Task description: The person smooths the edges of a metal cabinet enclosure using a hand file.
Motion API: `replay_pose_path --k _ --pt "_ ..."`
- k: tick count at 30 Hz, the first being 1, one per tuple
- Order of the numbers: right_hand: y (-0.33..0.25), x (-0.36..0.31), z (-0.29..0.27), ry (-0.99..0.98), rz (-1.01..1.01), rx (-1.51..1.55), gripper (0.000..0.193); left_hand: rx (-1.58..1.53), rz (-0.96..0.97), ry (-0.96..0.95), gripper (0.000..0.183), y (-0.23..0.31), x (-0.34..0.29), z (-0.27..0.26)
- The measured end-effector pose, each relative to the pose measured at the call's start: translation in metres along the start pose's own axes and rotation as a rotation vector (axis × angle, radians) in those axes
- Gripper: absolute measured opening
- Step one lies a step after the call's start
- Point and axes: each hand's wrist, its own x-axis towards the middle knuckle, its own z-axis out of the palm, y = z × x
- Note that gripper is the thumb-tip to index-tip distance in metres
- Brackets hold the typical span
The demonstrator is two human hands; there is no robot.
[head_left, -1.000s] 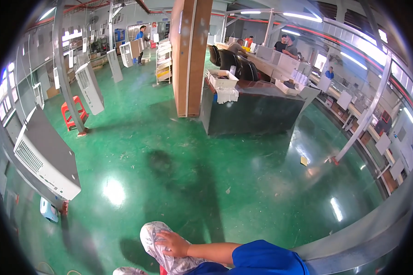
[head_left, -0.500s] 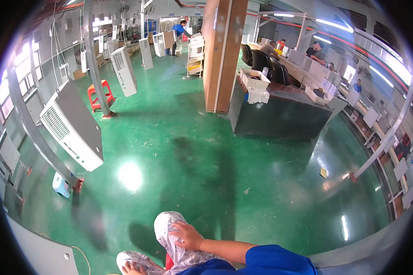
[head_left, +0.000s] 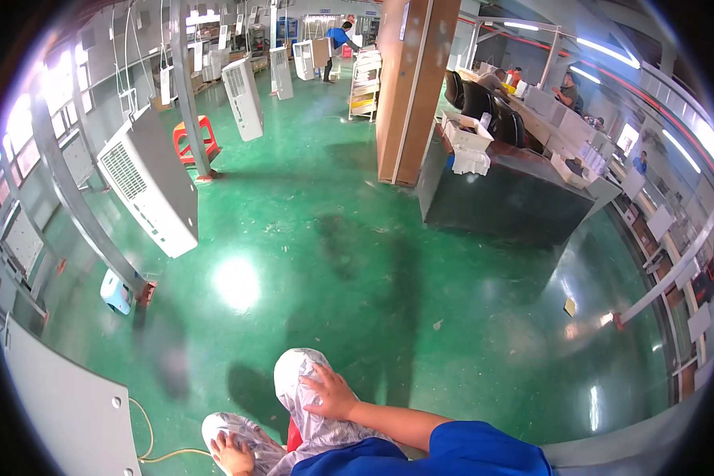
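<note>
My right hand [head_left: 331,394] lies on my right knee [head_left: 300,363], its fingers spread over the white patterned cloth of the trousers. On the left knee [head_left: 228,424] rests my left hand [head_left: 232,454], fingers laid out and apart. Neither hand holds anything. A blue sleeve [head_left: 484,449] covers my right upper arm. Between my legs a small piece of something red [head_left: 294,435] shows; most of it is hidden. Nearest to my left hand are a thin yellowish hose or cable [head_left: 170,456] and a large white panel [head_left: 71,404].
White metal casings [head_left: 147,182] hang from wires at the left, beside grey posts [head_left: 87,206]. A red stool [head_left: 196,141] and a light blue stool [head_left: 115,292] stand there. Ahead rise a brown pillar [head_left: 412,95] and a dark desk [head_left: 500,198]. People work farther back.
The view has shifted, so most of the room appears higher and farther right. More of the white panel at lower left shows. Both hands stay on the knees.
</note>
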Motion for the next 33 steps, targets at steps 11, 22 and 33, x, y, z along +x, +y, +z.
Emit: replay_pose_path --k 11,22,33 --pt "-0.003 -0.003 0.000 -0.018 0.013 0.018 0.073 0.336 0.054 -0.202 0.054 0.004 0.003 -0.008" --pt "0.007 0.001 -0.006 0.046 -0.046 0.066 0.072 0.001 -0.002 -0.063 0.044 0.019 0.000 -0.010" --pt "-0.003 0.002 -0.002 0.018 -0.038 0.069 0.072 0.206 0.045 -0.094 0.044 -0.001 0.006 -0.002"
